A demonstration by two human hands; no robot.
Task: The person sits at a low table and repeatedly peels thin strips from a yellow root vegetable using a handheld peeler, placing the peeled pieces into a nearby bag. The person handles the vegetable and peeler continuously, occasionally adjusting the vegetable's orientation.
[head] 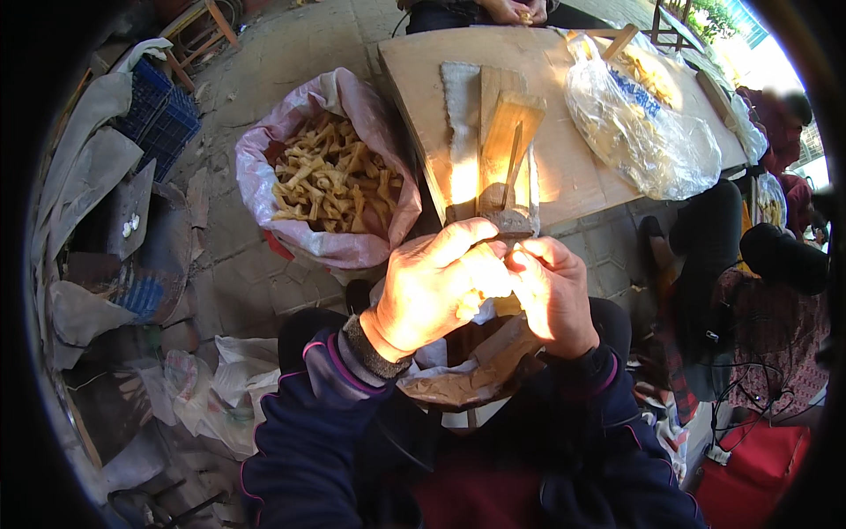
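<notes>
Strong sunlight washes out both hands, which meet just short of a wooden stand on the board table. My left hand is curled around a pale yellow piece, part of which sticks out below the fingers. My right hand pinches thumb against fingers on a small pale piece beside the left fingertips; glare hides its shape. The stand has a slotted upright block and a dark base end just beyond my fingers. Below the hands, an open container with a brown paper lining sits at my lap.
Left of the table stands a pink-white woven sack full of tan knotted pieces. A clear plastic bag lies on the table. Another person's hands show at the far edge; more people sit right. A blue crate stands left.
</notes>
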